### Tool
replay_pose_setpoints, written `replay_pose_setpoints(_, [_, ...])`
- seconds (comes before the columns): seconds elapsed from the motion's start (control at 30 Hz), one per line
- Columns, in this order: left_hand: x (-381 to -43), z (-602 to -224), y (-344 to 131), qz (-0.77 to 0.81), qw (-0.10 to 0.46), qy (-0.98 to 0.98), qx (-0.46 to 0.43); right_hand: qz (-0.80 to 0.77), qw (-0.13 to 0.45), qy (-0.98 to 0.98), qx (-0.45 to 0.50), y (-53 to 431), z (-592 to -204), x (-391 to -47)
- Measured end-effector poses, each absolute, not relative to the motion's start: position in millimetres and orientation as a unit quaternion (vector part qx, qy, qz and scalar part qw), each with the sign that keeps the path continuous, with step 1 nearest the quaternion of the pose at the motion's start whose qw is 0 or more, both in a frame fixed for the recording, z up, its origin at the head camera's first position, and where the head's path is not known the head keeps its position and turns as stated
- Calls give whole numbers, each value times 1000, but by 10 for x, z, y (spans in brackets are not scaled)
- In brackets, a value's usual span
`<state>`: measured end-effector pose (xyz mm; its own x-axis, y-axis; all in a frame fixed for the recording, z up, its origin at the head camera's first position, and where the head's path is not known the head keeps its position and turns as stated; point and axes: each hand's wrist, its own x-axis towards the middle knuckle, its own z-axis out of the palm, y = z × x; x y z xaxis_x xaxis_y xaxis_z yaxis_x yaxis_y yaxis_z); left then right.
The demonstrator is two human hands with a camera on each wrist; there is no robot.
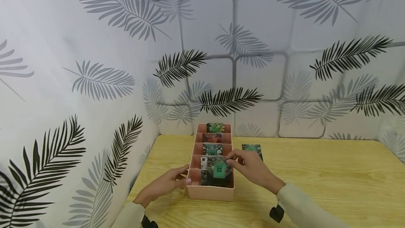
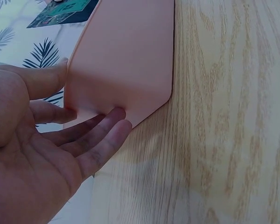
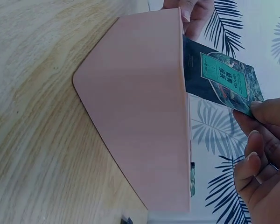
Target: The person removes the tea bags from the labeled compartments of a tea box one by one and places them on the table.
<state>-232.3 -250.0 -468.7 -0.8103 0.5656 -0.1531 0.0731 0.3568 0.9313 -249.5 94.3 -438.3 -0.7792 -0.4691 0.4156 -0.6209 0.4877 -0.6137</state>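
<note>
A pink divided storage box [image 1: 210,193] stands on the table, with packets in its compartments. My right hand [image 1: 250,166] pinches the upper right corner of a dark tea sachet [image 1: 219,170] with a green label reading "green tea". In the right wrist view, the lower end of this sachet [image 3: 222,74] is behind the box's near wall. My left hand [image 1: 169,183] holds the box's front left corner, thumb at the rim. In the left wrist view, fingertips [image 2: 116,113] touch the outside of the pink wall.
Another dark sachet [image 1: 252,149] lies on the wooden table [image 1: 316,178] right of the box. Farther compartments hold a yellow-green packet [image 1: 216,127], a red packet [image 1: 212,138] and a dark floral packet [image 1: 212,149]. A leaf-patterned wall covering [image 1: 259,80] rises behind the table.
</note>
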Motion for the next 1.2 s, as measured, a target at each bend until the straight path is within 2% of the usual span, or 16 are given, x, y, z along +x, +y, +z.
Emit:
replay_pose_setpoints(0.8, [-2368, -4627, -2481, 531, 238, 788, 203, 389, 158, -868, 266, 1457, -4253, -2672])
replay_pose_setpoints(1.2, [-2377, -4676, -2496, 522, 247, 794, 191, 361, 185, -879, 251, 1757, -4367, -2731])
